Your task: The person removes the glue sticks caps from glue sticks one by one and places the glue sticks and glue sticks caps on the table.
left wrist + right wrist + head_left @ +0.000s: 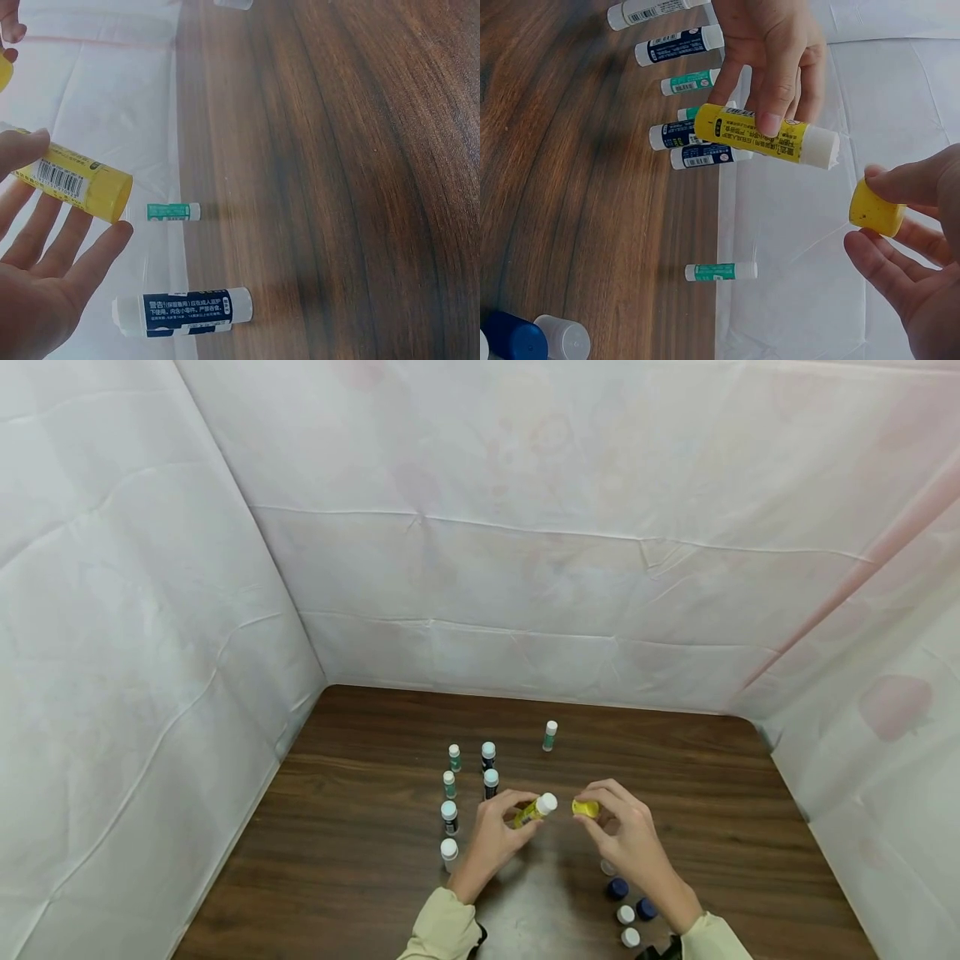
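My left hand (498, 835) grips a yellow glue stick (757, 136) round its body. The stick is uncapped and tilted, its white end pointing toward the other hand. In the left wrist view a barcode shows on the yellow glue stick (71, 177). Between thumb and fingertips, my right hand (624, 827) pinches a yellow cap (875, 208), a short gap away from the white end. Both hands are raised over the table. Nearest the left hand stands a dark blue glue stick (491, 783), upright and without its cap.
Several other uncapped glue sticks stand left of the hands, including a white one (449, 852) and a small green one (454, 757). Another green glue stick (550, 736) stands farther back. Loose blue caps (618, 888) and white caps (630, 937) lie by the right forearm. Pale cloth walls (525, 577) surround the wooden table (345, 827).
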Tool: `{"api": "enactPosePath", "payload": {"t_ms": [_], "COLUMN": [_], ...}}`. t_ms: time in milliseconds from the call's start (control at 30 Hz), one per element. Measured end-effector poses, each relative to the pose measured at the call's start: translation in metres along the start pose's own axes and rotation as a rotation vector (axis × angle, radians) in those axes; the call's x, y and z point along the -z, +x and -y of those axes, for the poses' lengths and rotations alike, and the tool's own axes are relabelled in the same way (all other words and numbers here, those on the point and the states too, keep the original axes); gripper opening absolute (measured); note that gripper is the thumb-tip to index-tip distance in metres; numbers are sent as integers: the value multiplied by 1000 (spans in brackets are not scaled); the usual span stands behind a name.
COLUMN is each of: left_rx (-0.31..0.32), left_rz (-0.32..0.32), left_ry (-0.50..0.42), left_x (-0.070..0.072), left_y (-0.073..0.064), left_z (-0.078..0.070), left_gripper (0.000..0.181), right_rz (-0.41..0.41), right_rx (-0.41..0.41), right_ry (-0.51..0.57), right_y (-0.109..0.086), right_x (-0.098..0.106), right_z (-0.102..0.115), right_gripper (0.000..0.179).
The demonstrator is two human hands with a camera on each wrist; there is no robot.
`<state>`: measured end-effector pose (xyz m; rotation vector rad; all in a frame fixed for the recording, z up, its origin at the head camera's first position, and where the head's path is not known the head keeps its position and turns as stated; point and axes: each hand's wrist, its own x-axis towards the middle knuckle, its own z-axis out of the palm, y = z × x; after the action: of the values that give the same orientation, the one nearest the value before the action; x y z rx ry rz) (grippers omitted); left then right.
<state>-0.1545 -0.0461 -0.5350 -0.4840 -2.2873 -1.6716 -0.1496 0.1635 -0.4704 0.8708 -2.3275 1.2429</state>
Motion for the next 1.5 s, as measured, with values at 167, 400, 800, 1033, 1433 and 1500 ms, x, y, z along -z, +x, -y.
{"api": "enactPosePath", "payload": {"t_ms": [167, 400, 800, 1033, 1433, 1500], "left_rx": [17, 48, 104, 189, 282, 312], "left_rz": [-17, -38, -67, -101, -224, -237], "left_ry": [-12, -61, -52, -107, -103, -83], "left_x": [-1, 5, 16, 16, 11, 10], "left_y": [-1, -2, -4, -5, -8, -8], "left_z": [0, -19, -37, -33, 3, 12], "left_gripper": [31, 28, 26, 26, 28, 28], "right_rz": [-7, -23, -35, -53, -86, -91], "right_rx": [-19, -26, -43, -29, -69, -73], "right_ry": [-5, -35, -69, -88, -111, -112], "right_y": [0, -3, -11, -15, -28, -31], "right_x": [1, 2, 8, 11, 16, 17], "right_z": [2, 2, 3, 4, 7, 7], "right_gripper": [30, 32, 32, 33, 34, 34]}}
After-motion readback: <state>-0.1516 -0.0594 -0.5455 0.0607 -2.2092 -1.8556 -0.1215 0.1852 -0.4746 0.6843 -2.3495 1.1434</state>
